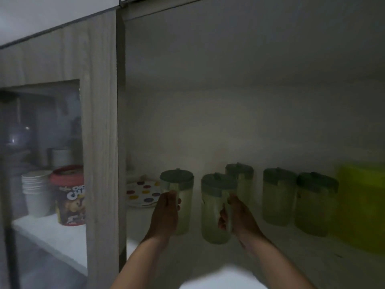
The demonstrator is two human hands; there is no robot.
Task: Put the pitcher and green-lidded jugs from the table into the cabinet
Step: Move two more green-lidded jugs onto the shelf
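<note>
I look into a dim open cabinet with a white shelf (270,253). My left hand (165,215) grips the handle of a pale jug with a green lid (183,203) at the shelf's left. My right hand (239,220) grips the handle of a second green-lidded jug (212,215) just to its right. Three more green-lidded jugs stand further in: one behind (242,180), two to the right (277,197) (314,205). A blurred yellow-green container (362,205), which may be the pitcher, stands at the far right.
A stack of polka-dot plates (141,192) lies left of the jugs. The closed wood-framed glass door (100,122) on the left shows white paper cups (37,190) and a red-lidded cereal tub (69,195) behind it.
</note>
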